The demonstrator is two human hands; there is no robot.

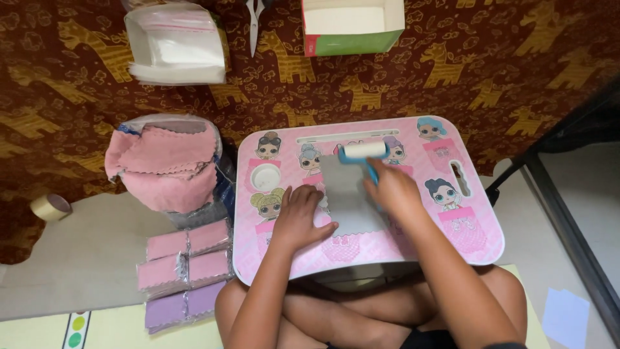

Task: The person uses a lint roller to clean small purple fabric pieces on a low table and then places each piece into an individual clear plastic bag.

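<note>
Your left hand (pixel 298 216) lies flat, fingers spread and open, on the lower left corner of the grey cloth (pixel 349 194), a placement that appears to pin the cloth against sliding. The cloth lies in the middle of the pink tabletop (pixel 475 249) of a small lap desk, directly in front of your crossed legs. Your right hand (pixel 391 187) has its fingers closed around the blue handle of the lint roller (pixel 363 152), whose white drum sits crosswise at the far edge of the cloth, touching it or just above it; the view does not settle which. This grip keeps the drum square to the cloth. To your left, 1 open bag of pink cloths (pixel 165 165) sits just beside the desk, with 1 stack of wrapped pink and lilac cloths (pixel 184 268) nearer to you. Farther off lie a packet of clear bags (pixel 177 42), scissors (pixel 254 19), a green box (pixel 352 26) and a roll of tape (pixel 50 207). Nothing lies on the cloth between drum and left hand.
</note>
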